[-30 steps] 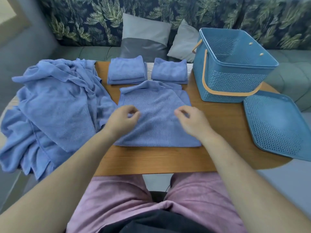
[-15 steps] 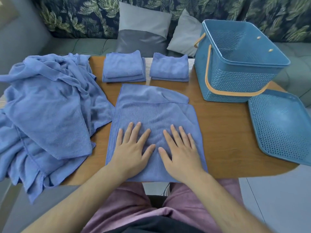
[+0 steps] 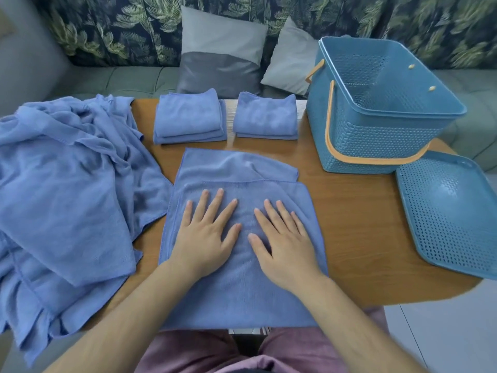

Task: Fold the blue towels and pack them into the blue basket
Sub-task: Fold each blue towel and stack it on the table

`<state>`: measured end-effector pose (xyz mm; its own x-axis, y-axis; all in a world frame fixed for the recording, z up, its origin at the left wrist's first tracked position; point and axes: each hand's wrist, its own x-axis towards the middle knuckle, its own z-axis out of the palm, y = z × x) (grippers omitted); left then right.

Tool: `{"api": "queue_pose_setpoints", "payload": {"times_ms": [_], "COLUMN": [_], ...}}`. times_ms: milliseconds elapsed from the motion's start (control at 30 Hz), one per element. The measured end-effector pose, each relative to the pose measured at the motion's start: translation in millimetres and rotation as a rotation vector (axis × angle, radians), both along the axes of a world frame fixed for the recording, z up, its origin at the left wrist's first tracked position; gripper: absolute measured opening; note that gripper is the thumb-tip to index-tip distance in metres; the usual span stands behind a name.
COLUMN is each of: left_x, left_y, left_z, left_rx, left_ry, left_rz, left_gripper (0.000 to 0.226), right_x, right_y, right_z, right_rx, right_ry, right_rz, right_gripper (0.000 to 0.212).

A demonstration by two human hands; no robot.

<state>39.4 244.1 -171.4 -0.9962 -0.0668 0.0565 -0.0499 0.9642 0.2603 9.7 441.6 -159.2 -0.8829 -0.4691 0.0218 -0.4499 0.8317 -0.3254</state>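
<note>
Done: two folded stacks (image 3: 189,117) at 12 o'clock.
Now: left hand (image 3: 207,232) and right hand (image 3: 282,238), fingers spread, press flat on a half-folded towel (image 3: 242,297).
Left: pile (image 3: 61,184) at 9 o'clock; basket (image 3: 376,135) at 2 o'clock looks empty.

No readable text, label, brand or number appears anywhere.

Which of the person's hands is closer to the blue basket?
The right hand. It lies flat on the half-folded towel, nearer the person and left of the basket; the left hand lies flat beside it, farther left.
</note>
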Motion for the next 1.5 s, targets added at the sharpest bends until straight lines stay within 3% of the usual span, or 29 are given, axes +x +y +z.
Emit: {"api": "queue_pose_setpoints", "payload": {"times_ms": [100, 233, 333, 567, 633, 800, 1033, 1167, 1333, 1500], "left_x": [-14.9, -65.9, -85.5, -85.5, -85.7, -87.0, -87.4, -85.9, -82.9, -81.6], "left_y": [10.7, 31.1, 34.7, 30.9, 30.9, 30.9, 29.9, 29.2, 26.9, 27.3], "left_z": [6.5, 15.6, 8.1, -2.2, -1.8, -2.0, -5.2, -3.7, -1.8, 1.4], "left_rx": [0.087, 0.137, 0.128, 0.073, 0.071, 0.081, 0.161, 0.162, 0.175, 0.123], "left_ry": [0.043, 0.144, 0.131, 0.113, 0.101, 0.108, 0.225, 0.268, 0.372, 0.386], "left_rz": [-0.013, -0.1, -0.115, -0.113, -0.112, -0.111, -0.065, -0.037, -0.045, -0.055], "left_gripper": [0.069, 0.06, 0.06, 0.068, 0.07, 0.071, 0.036, 0.025, 0.016, 0.005], "right_x": [-30.7, -94.9, -114.3, -154.9, -158.7, -121.9, -100.5, -97.8, -95.3, -95.0], "right_y": [2.4, -2.9, -8.0, 8.2, 11.4, 8.0, 17.6, 17.1, 17.6, 18.8], "right_z": [11.8, 28.9, 21.4, 13.0, 10.6, 9.1, -6.8, -5.0, -3.4, -5.1], "right_rx": [-0.169, 0.033, 0.175, 0.239, 0.209, -0.126, -0.142, -0.207, -0.261, -0.183], "right_ry": [0.124, 0.082, -0.002, -0.052, 0.01, 0.24, 0.321, 0.397, 0.403, 0.419], "right_rz": [-0.14, -0.231, -0.253, -0.265, -0.259, -0.116, -0.218, -0.168, -0.138, -0.23], "right_gripper": [0.056, 0.041, 0.043, 0.057, 0.054, 0.029, 0.016, 0.008, 0.016, 0.032]}}
